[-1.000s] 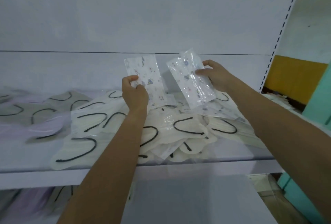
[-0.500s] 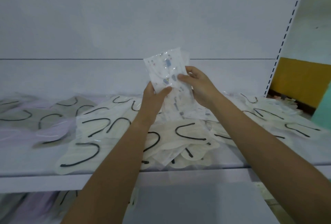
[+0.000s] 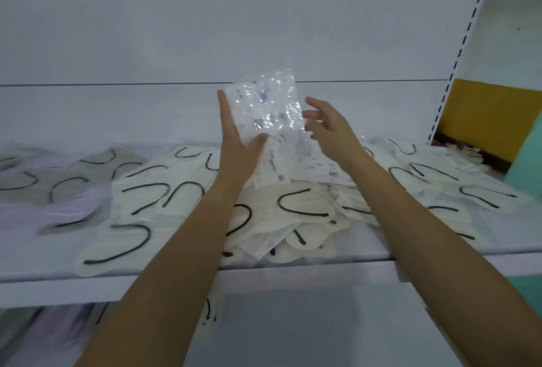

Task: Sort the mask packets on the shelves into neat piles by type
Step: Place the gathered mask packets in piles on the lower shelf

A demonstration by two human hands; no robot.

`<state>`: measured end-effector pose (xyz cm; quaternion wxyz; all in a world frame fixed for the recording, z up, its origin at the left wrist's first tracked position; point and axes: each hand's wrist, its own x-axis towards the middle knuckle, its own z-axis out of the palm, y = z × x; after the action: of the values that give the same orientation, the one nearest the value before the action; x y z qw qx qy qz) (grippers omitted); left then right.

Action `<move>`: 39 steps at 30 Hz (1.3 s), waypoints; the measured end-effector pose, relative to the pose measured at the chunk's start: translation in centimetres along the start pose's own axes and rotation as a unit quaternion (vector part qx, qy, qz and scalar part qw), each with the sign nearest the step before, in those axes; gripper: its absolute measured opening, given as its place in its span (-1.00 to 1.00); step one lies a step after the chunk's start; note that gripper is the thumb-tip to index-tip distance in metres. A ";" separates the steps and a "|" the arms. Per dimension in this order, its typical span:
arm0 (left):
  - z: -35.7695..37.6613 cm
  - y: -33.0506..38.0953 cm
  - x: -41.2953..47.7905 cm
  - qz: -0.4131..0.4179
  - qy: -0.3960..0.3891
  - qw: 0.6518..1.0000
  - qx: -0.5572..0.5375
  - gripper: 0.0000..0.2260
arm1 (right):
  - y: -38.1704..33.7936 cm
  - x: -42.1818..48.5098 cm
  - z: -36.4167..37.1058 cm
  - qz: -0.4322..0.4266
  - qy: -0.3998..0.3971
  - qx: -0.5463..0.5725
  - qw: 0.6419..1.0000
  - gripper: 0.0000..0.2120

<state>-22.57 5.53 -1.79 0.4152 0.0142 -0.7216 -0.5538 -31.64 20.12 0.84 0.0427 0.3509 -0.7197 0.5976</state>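
The left hand [image 3: 238,148] grips a small stack of printed packets [image 3: 264,108] and holds it upright above the middle of the shelf [image 3: 88,287], close to the back panel. Its thumb presses the front of the stack near the bottom and its fingers run up the stack's left edge. The right hand [image 3: 328,129] is open with its fingers loosely spread just beside the right edge of the stack. Whether the fingertips touch the plastic cannot be told.

More printed packets [image 3: 308,167] lie flat on the shelf directly below the held stack, overlapping in a loose heap. Cream packets [image 3: 293,205] with black ear loops cover the middle of the shelf from the back to the front edge, and some of them overhang that edge. Others are spread towards the shelf's right end. Grey packets [image 3: 111,158] lie at the back left, and lilac packets [image 3: 76,205] lie in front of them near the left end.

On the lower shelf, a cream packet [image 3: 211,311] shows just under the front edge, with grey and lilac ones at the far left. A slotted white post [image 3: 457,58] stands at the shelf's right end.
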 end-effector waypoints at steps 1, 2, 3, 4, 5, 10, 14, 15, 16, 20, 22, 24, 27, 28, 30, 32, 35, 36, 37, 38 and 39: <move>-0.1 0.1 -0.1 0.006 0.032 0.999 0.010 -0.17 | 0.2 0.3 -0.9 0.012 0.041 -0.026 0.999 -0.64; -0.3 -0.1 -0.1 0.015 0.067 0.997 0.022 -0.23 | 0.5 0.5 -1.8 0.024 0.071 -0.063 0.995 -0.66; -0.4 -0.1 -0.1 0.019 0.098 0.995 0.033 -0.29 | 0.9 0.6 -2.6 0.038 0.077 -0.110 0.990 -0.67; -0.4 0.0 -0.2 0.015 0.120 0.992 0.029 -0.34 | 1.3 0.6 -3.2 0.059 0.054 -0.159 0.984 -0.67; -0.4 0.0 -0.3 0.003 0.136 0.990 0.021 -0.39 | 1.6 0.4 -3.6 0.089 0.004 -0.209 0.974 -0.64; -0.4 0.0 -0.6 -0.019 0.153 0.988 0.006 -0.44 | 3.1 -0.5 -3.4 0.228 -0.216 -0.407 0.858 -0.31; -0.5 0.2 -0.7 -0.012 0.175 0.985 0.001 -0.44 | 2.4 -0.4 -3.6 0.187 -0.169 -0.364 0.897 -0.45; -0.5 0.2 -0.7 -0.007 0.184 0.983 0.001 -0.44 | 2.4 -0.4 -3.5 0.149 -0.153 -0.360 0.908 -0.62; -0.5 0.3 -0.6 -0.003 0.190 0.982 0.003 -0.44 | 2.1 -0.4 -3.4 0.116 -0.124 -0.347 0.922 -0.80; -0.6 0.1 -0.5 -0.001 0.186 0.982 0.022 -0.46 | 0.9 -0.4 -3.1 0.036 0.069 -0.134 0.988 -0.80; -0.6 0.0 -0.5 0.005 0.164 0.985 0.048 -0.52 | -0.1 -0.5 -3.2 0.046 0.129 0.033 0.990 -0.85; -0.4 0.0 -0.4 0.011 0.115 0.992 0.060 -0.60 | -0.5 -0.4 -3.2 0.077 0.122 0.142 0.979 -0.88; 0.4 0.7 -0.8 -0.002 0.001 0.999 0.049 -0.59 | -0.6 -0.8 -1.7 0.095 0.085 0.148 0.981 -0.90; 0.6 0.8 -1.0 0.000 -0.030 0.998 0.055 -0.55 | -0.3 -1.0 -0.9 0.097 0.070 0.133 0.984 -0.89; 0.9 0.5 -1.1 0.013 -0.063 0.995 0.074 -0.48 | -0.2 -1.3 0.7 0.094 0.026 0.110 0.989 -0.85; 0.8 0.1 -0.9 0.025 -0.054 0.994 0.089 -0.48 | -0.3 -0.9 0.9 0.100 0.008 0.121 0.988 -0.79; 0.3 -0.1 -0.6 0.031 0.005 0.996 0.081 -0.43 | -0.4 -0.1 -1.7 0.147 0.035 0.113 0.982 -0.82; 0.3 -0.1 -0.5 0.038 0.020 0.996 0.077 -0.39 | -0.2 -0.1 -2.8 0.147 0.017 0.006 0.989 -0.80; 0.2 0.0 -0.5 0.045 0.028 0.996 0.074 -0.36 | 0.2 -0.2 -3.8 0.152 -0.032 -0.133 0.979 -0.71; 0.1 -0.1 -0.4 0.052 0.032 0.995 0.073 -0.34 | 0.7 -0.3 -4.5 0.169 -0.106 -0.264 0.944 -0.59; 0.1 -0.1 -0.4 0.058 0.032 0.995 0.074 -0.33 | 1.0 -0.6 -4.8 0.198 -0.179 -0.357 0.895 -0.49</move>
<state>-22.39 5.81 -2.12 0.4672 0.0200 -0.7466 -0.4733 -33.50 24.66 1.04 -0.0834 0.2632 -0.9346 0.2243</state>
